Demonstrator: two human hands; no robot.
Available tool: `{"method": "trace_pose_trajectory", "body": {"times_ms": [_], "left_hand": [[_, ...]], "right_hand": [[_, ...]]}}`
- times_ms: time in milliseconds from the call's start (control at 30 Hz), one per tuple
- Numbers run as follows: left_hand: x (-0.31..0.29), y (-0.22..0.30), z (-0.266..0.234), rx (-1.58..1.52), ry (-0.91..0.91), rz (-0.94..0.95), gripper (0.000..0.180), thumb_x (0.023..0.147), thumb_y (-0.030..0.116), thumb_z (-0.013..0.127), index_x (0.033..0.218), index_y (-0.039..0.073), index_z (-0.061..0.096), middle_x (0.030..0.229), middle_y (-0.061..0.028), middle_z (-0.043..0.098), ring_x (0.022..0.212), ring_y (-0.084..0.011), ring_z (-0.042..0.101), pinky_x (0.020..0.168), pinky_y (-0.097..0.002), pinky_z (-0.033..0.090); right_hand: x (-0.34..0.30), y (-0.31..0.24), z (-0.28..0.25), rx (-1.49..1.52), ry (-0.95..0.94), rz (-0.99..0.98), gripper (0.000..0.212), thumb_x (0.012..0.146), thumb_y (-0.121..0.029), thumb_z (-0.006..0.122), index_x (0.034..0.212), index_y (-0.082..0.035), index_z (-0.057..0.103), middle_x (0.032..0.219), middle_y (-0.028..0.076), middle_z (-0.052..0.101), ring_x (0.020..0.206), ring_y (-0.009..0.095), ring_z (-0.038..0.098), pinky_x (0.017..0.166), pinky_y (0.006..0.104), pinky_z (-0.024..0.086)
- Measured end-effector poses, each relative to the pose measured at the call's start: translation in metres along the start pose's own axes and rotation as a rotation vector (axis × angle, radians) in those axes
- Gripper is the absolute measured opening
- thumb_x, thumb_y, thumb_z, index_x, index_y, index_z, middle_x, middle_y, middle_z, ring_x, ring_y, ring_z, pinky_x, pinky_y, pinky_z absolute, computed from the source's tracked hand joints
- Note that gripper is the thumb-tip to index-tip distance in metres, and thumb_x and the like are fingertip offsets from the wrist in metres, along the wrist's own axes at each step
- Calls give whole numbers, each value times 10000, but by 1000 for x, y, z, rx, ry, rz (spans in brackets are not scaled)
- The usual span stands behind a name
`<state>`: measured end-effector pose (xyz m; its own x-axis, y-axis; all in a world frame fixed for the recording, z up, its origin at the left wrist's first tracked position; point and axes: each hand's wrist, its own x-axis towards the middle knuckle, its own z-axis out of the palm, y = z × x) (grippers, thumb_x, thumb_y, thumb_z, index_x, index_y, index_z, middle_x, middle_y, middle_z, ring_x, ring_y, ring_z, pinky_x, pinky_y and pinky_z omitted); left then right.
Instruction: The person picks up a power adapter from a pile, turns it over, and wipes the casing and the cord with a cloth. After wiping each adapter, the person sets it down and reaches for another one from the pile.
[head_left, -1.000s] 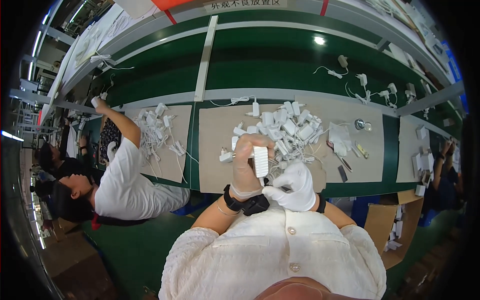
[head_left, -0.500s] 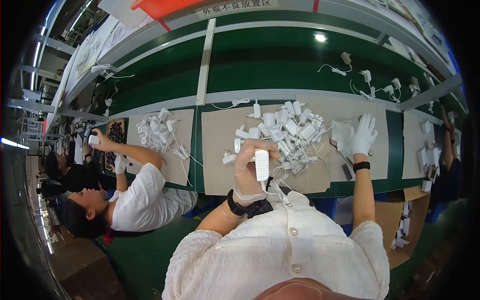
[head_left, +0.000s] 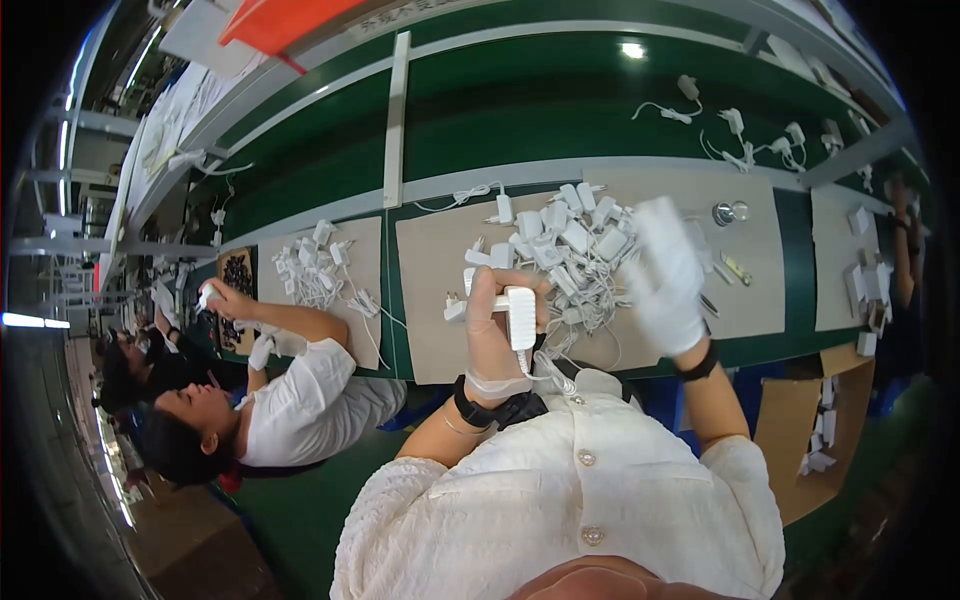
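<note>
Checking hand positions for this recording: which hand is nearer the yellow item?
Right. The right hand is left of the yellow item; the left hand is farther left, holding an adapter.

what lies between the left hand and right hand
In the head view, white adapters and their tangled cables lie between the left hand and the right hand.

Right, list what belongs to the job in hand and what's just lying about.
Likely in the job:
white charger, in the left hand
pile of chargers, on the brown mat
right hand: too blurred to tell contents

Probably just lying about:
small yellow tool
shiny round container
open carton
</note>
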<state>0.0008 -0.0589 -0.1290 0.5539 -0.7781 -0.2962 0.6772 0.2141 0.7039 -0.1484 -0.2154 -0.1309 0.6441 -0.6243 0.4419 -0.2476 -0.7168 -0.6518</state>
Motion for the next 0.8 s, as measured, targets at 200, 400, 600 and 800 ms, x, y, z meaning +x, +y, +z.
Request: {"method": "trace_pose_trajectory", "body": {"times_ms": [200,400,600,800], "left_hand": [[8,-15,-18,239,122,-68,375,967,382,436,931,50,607,850,-82,635,593,-166,527,550,-277,442],[14,0,-9,-141,35,-313,411,952,406,455,961,15,581,865,-133,607,607,-180,524,514,-281,430],[6,-16,5,-89,-19,-425,407,942,409,474,951,17,583,858,-135,596,622,-187,530,500,-279,421],[3,-22,18,-7,50,-436,377,931,398,499,897,39,608,830,-113,618,596,-177,544,501,-267,431]], "right_hand": [[-24,-59,42,184,-173,-303,350,841,-316,581,1049,-35,604,1027,138,607,983,345,577,842,444,470],[-114,71,24,-335,-190,147,138,802,-236,595,760,-114,644,859,85,643,815,266,621,670,423,501],[-162,201,3,-644,-125,548,134,829,-144,531,829,-64,639,765,170,626,699,331,618,596,440,499],[-145,222,-4,-551,-335,448,231,849,-82,461,1032,-5,580,796,198,639,762,342,642,629,456,518]]}}
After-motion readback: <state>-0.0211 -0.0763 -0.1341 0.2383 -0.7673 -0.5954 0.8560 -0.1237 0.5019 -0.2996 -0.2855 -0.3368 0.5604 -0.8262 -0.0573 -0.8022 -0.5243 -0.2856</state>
